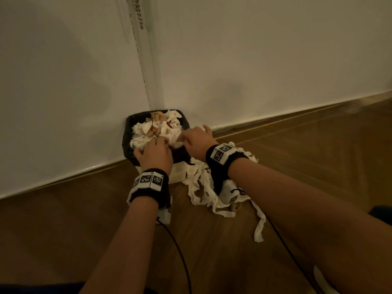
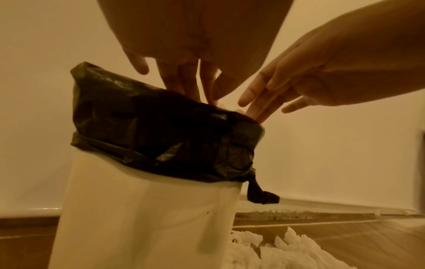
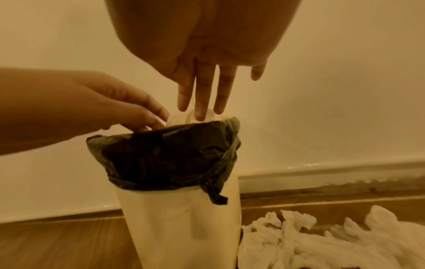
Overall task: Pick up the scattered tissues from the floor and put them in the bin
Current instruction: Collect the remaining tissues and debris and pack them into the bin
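A white bin point(image 1: 177, 174) with a black liner point(image 1: 128, 128) stands against the wall, heaped with crumpled white tissues point(image 1: 148, 128). My left hand point(image 1: 157, 143) lies over the near side of the heap, its fingers point(image 2: 195, 91) reaching down past the liner's rim point(image 2: 161, 131). My right hand point(image 1: 186, 135) comes in from the right with straight fingers point(image 3: 200, 107) touching the tissue at the top of the bin point(image 3: 179, 227). Neither hand visibly grips anything. A pile of torn tissue strips point(image 1: 201, 183) lies on the floor right of the bin, also under my right wrist point(image 3: 322, 242).
The bin sits on a wooden floor point(image 1: 63, 230) by a white skirting board point(image 1: 275, 117) and wall. A vertical strip and a beaded chain point(image 1: 139, 15) hang above it. Black cables point(image 1: 180, 251) trail from my wrists. A dark object point(image 1: 381, 212) sits at the right edge.
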